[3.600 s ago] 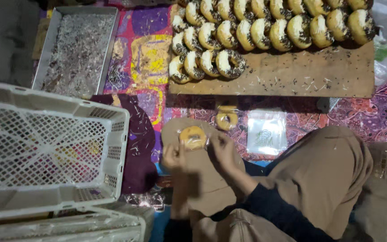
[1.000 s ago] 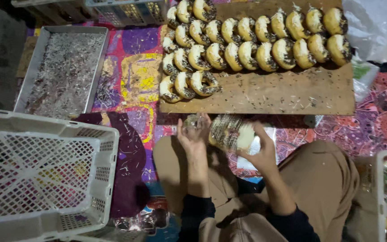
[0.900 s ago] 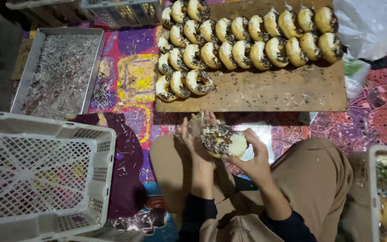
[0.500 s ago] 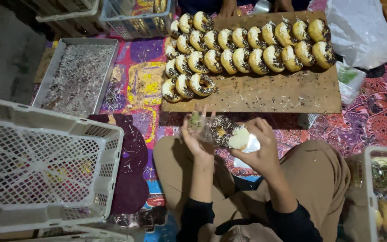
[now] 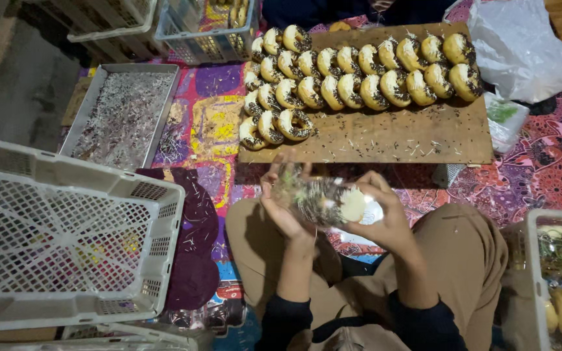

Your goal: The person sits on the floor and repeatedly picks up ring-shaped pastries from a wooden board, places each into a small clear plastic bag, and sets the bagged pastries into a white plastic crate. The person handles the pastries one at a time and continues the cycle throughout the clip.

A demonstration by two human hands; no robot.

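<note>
The person sits on a patterned mat and holds a sprinkled doughnut in a clear plastic bag above the lap. The left hand and the right hand each have a closed grip on the wrapped doughnut. The step in hand appears to be bagging. Rows of doughnuts lie on the wooden board ahead; a white crate stands left.
</note>
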